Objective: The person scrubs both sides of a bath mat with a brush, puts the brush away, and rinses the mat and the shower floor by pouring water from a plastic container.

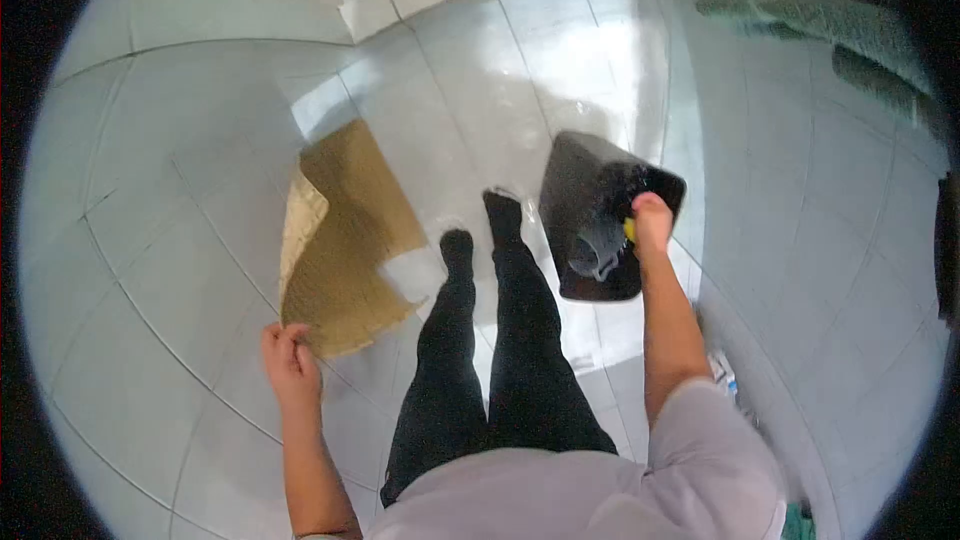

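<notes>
My left hand (291,362) pinches the lower left corner of a brown mat-like sheet (365,210). The sheet's left edge curls over and shows a paler underside, and its lower edge looks ragged. On the other side of my legs, my right hand (652,224) is closed at the right side of a black tub (575,180). A small bit of something yellow (630,231) shows beside its fingers; the rest is covered by the hand. Inside the tub lies a grey mug-like vessel with a handle (597,252), next to what looks like splashing water.
My feet in dark socks (503,215) stand on a shiny, wet-looking tiled floor (460,110). Tiled walls rise at the left (150,240) and right (800,240). Small items (722,375) lie by the right wall. A blurred greenish thing (830,25) is at the upper right.
</notes>
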### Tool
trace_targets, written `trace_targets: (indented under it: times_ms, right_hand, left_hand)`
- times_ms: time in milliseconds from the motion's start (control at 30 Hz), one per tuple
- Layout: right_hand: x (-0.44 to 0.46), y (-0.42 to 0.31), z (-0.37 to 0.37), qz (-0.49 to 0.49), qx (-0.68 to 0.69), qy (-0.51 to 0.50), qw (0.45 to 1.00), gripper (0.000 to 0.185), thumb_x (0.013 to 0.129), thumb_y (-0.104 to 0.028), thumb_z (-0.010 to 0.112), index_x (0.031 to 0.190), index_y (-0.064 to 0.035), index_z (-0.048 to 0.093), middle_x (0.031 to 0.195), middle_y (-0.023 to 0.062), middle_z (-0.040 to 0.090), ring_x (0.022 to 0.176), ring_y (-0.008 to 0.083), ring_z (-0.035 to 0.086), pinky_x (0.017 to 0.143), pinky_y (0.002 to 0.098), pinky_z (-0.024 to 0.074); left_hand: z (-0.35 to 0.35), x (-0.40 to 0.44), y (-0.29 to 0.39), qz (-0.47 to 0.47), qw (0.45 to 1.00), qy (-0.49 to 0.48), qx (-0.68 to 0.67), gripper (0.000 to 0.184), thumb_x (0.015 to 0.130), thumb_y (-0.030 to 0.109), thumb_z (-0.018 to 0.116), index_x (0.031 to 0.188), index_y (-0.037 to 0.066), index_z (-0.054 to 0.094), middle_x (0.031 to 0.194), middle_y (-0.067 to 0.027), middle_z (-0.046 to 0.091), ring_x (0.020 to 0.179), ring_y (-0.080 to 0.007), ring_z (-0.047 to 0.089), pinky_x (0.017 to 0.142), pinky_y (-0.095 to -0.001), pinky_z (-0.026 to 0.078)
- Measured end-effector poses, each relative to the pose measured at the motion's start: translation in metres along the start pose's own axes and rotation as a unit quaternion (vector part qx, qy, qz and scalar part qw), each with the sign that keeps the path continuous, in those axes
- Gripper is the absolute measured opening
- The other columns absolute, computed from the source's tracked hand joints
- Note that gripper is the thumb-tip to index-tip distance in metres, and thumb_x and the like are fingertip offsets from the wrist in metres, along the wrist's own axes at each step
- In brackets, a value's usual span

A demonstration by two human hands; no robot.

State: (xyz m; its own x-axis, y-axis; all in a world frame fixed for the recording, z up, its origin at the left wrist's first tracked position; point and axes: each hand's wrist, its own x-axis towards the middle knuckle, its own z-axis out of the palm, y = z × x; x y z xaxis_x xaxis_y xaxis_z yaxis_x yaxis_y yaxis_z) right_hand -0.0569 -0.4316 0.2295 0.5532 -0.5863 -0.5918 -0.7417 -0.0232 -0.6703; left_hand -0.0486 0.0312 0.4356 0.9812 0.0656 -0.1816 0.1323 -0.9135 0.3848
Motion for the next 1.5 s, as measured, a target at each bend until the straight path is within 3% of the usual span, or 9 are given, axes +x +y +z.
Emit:
trace_targets:
  times_ms: [100, 167, 433, 667, 900, 1100, 1233, 1367, 1500]
  right_hand:
    - [-0.009, -0.019, 0.004, 0.056, 0.09, -0.019, 0.994, 0.006, 0.07, -0.006, 0.048, 0.067, -0.0047, 0.053, 0.061, 0.0033, 0.051, 0.061, 0.0133, 0.049, 0.06, 0.0261, 0.041]
    - [-0.007, -0.006, 0.009, -0.109, -0.2, -0.001, 0.974, 0.004, 0.071, -0.007, 0.05, 0.07, -0.0059, 0.054, 0.067, 0.0039, 0.053, 0.068, 0.017, 0.052, 0.066, 0.0271, 0.0422]
    - [-0.036, -0.072, 0.011, -0.224, -0.007, -0.027, 0.974, 0.046, 0.063, -0.002, 0.051, 0.105, -0.0077, 0.036, 0.095, 0.0087, 0.041, 0.088, 0.0192, 0.042, 0.08, 0.0293, 0.036]
    - [0.009, -0.095, 0.041, 0.098, 0.253, -0.067, 0.96, 0.053, 0.073, -0.012, 0.062, 0.115, -0.0087, 0.031, 0.101, 0.0109, 0.047, 0.083, 0.0211, 0.052, 0.062, 0.03, 0.0472]
    - [0.071, -0.217, 0.109, -0.025, 0.413, -0.137, 0.9, 0.032, 0.079, -0.008, 0.052, 0.108, -0.0031, 0.04, 0.096, 0.0091, 0.052, 0.086, 0.021, 0.053, 0.073, 0.0324, 0.047]
    - [0.113, -0.402, 0.125, -0.082, 0.496, -0.093, 0.86, 0.077, 0.07, -0.01, 0.066, 0.126, -0.0106, 0.013, 0.117, 0.0135, 0.035, 0.1, 0.0241, 0.043, 0.062, 0.034, 0.0458]
    - [0.107, -0.389, 0.13, -0.138, 0.403, -0.102, 0.899, 0.077, 0.069, -0.012, 0.068, 0.126, -0.0095, 0.016, 0.124, 0.0115, 0.027, 0.106, 0.0228, 0.038, 0.065, 0.0333, 0.045]
    - [0.055, -0.268, 0.114, -0.166, 0.185, -0.199, 0.948, 0.043, 0.074, -0.012, 0.062, 0.112, -0.003, 0.043, 0.11, 0.0081, 0.047, 0.093, 0.0162, 0.05, 0.071, 0.029, 0.0439]
    - [0.012, -0.101, 0.053, -0.205, 0.04, 0.005, 0.978, 0.025, 0.077, -0.009, 0.056, 0.099, -0.001, 0.049, 0.092, 0.007, 0.054, 0.083, 0.0144, 0.051, 0.076, 0.0246, 0.0403]
  left_hand:
    - [-0.006, -0.002, 0.023, -0.008, 0.999, -0.037, -0.009, 0.023, 0.062, -0.007, 0.04, 0.078, 0.004, 0.053, 0.079, -0.0128, 0.044, 0.071, -0.0264, 0.046, 0.064, -0.0311, 0.04]
    - [-0.005, 0.013, 0.044, 0.041, 0.997, -0.052, -0.032, 0.023, 0.061, -0.006, 0.04, 0.076, 0.004, 0.054, 0.077, -0.013, 0.044, 0.069, -0.0263, 0.047, 0.063, -0.0317, 0.041]
    - [-0.045, 0.042, 0.141, 0.13, 0.975, -0.012, -0.18, 0.021, 0.059, -0.006, 0.046, 0.074, 0.006, 0.057, 0.077, -0.0123, 0.047, 0.066, -0.0242, 0.048, 0.059, -0.0285, 0.042]
    - [0.002, 0.093, 0.143, 0.138, 0.97, -0.093, -0.177, 0.018, 0.064, -0.001, 0.051, 0.081, 0.006, 0.055, 0.083, -0.0123, 0.049, 0.072, -0.0294, 0.051, 0.064, -0.0338, 0.044]
    - [0.049, 0.082, 0.094, 0.108, 0.978, -0.124, -0.131, 0.022, 0.064, -0.001, 0.053, 0.084, 0.007, 0.057, 0.081, -0.0108, 0.048, 0.076, -0.0287, 0.051, 0.065, -0.0366, 0.043]
    - [0.036, 0.073, 0.062, 0.065, 0.982, -0.139, -0.106, 0.025, 0.064, -0.002, 0.054, 0.087, 0.01, 0.057, 0.083, -0.0115, 0.046, 0.077, -0.029, 0.051, 0.065, -0.0349, 0.044]
    - [0.039, 0.072, 0.052, 0.052, 0.984, -0.146, -0.084, 0.027, 0.065, -0.003, 0.054, 0.089, 0.009, 0.057, 0.084, -0.0129, 0.045, 0.08, -0.0301, 0.051, 0.066, -0.0358, 0.044]
    - [0.052, 0.084, 0.039, 0.048, 0.998, -0.041, 0.001, 0.032, 0.067, -0.003, 0.051, 0.096, 0.009, 0.056, 0.095, -0.0151, 0.047, 0.088, -0.033, 0.05, 0.074, -0.0379, 0.043]
    - [0.083, 0.103, 0.002, 0.008, 0.999, 0.008, 0.031, 0.032, 0.072, 0.002, 0.048, 0.103, 0.005, 0.052, 0.105, -0.0155, 0.048, 0.094, -0.0337, 0.048, 0.082, -0.0381, 0.039]
